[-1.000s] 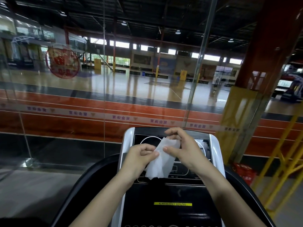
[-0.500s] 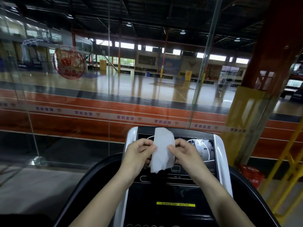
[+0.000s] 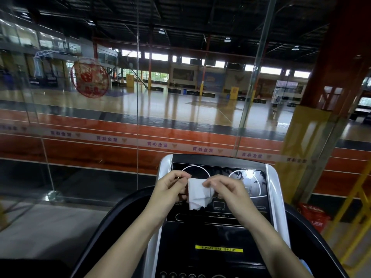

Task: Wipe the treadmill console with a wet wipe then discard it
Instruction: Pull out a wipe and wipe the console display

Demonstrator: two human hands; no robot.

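You stand behind a glass wall (image 3: pixel 90 137) that looks onto a sports hall. The treadmill console (image 3: pixel 218 223) sits just below your hands, dark, with silver side rails. Your left hand (image 3: pixel 170 189) and right hand (image 3: pixel 224 189) each pinch the folded white wet wipe (image 3: pixel 198 194) between thumb and fingers, holding it in front of the console screen.
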